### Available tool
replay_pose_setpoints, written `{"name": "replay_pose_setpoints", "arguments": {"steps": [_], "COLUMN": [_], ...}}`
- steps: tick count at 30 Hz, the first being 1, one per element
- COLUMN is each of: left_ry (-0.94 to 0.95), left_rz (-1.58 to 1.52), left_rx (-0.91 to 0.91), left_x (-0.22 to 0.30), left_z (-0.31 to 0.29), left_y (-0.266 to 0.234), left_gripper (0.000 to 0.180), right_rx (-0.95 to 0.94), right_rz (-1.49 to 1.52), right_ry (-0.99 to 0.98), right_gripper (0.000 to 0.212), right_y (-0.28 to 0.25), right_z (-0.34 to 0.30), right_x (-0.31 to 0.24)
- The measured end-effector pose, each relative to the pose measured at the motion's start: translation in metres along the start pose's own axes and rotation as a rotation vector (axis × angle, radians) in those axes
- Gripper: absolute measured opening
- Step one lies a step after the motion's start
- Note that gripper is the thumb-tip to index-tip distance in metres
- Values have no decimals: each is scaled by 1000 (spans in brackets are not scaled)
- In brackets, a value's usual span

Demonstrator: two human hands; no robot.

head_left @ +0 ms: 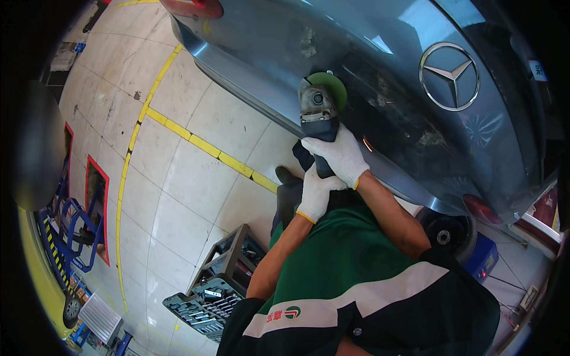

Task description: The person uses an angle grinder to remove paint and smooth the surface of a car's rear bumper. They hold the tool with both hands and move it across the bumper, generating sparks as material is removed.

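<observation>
Both my hands wear white knit gloves and grip one angle grinder, its metal head pointing away from me. My right hand wraps round the body just behind the head. Lower down, my left hand is closed round the rear of the grinder. A green disc on the grinder is at the blue-grey car's rear panel, close to scuffed patches; whether it touches is hard to tell. Small orange streaks like sparks show on the dark panel to the right of my right hand.
A round star emblem sits on the car at the right. An open socket set case and a grey tool cart stand on the tiled floor at lower left. Yellow lines cross the floor. A wheel lies at lower right.
</observation>
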State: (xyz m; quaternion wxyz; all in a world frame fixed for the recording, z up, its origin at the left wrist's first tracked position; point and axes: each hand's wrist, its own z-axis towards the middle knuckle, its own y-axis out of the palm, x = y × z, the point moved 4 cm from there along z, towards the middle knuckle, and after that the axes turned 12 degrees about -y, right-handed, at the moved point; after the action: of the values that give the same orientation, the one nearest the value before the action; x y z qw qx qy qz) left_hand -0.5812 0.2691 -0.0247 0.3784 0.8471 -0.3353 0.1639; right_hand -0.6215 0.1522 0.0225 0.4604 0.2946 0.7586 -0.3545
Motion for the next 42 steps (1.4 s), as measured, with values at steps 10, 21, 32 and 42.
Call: {"name": "replay_pose_setpoints", "arguments": {"steps": [10, 21, 32, 42], "left_ry": [13, 24, 35, 8], "left_rz": [15, 15, 22, 29], "left_rx": [-7, -9, 4, 9], "left_x": [2, 4, 5, 4], "left_z": [-1, -5, -3, -3], "left_y": [1, 3, 4, 3], "left_gripper": [46, 45, 44, 43], "right_rx": [14, -24, -17, -4], "right_rz": [69, 141, 94, 61], "right_ry": [-5, -31, -9, -20], "right_gripper": [56, 59, 61, 55], "right_y": [1, 0, 0, 0], "right_z": [0, 0, -2, 0], "right_x": [0, -3, 0, 1]}}
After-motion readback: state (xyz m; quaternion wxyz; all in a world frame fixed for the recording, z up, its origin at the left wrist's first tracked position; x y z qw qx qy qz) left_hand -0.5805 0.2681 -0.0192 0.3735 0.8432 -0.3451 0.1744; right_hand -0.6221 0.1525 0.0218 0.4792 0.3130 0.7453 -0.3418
